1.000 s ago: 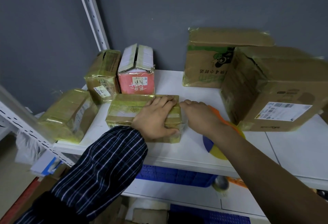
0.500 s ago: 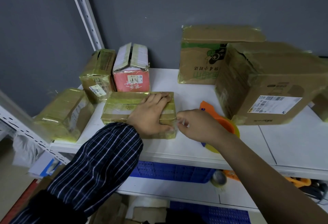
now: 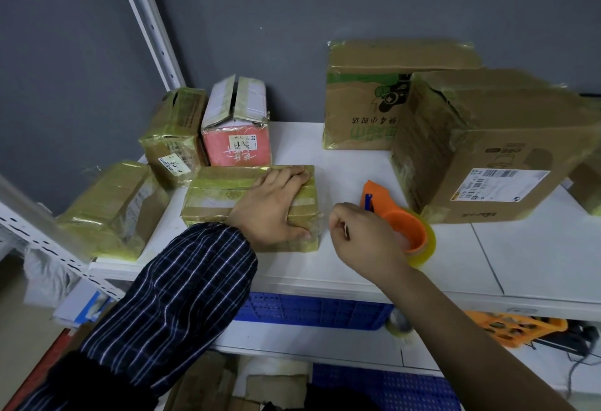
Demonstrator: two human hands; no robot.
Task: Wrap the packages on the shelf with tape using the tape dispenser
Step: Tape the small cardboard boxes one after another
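Observation:
A flat tape-wrapped package (image 3: 221,194) lies near the front of the white shelf (image 3: 341,267). My left hand (image 3: 273,207) rests flat on its right half, with the fingers straight and the thumb along the front edge. My right hand (image 3: 361,236) hovers just right of that package, fingers curled in and thumb against the forefinger. I see nothing held in it. Directly behind it the orange tape dispenser (image 3: 395,215) lies on the shelf, with its roll of clear yellowish tape (image 3: 426,246). A loose bit of clear tape sticks out at the package's right front corner.
Three more wrapped packages sit at the left: one (image 3: 113,208) overhanging the shelf's left edge, one brown (image 3: 177,140) and one pink-and-white (image 3: 237,132). Two big cardboard boxes (image 3: 364,98) (image 3: 494,153) fill the back right. Blue crates (image 3: 312,311) stand below.
My right hand has drawn back from the package's right edge towards the dispenser and curled its fingers. The dispenser is now more exposed. My left hand has stayed on the package.

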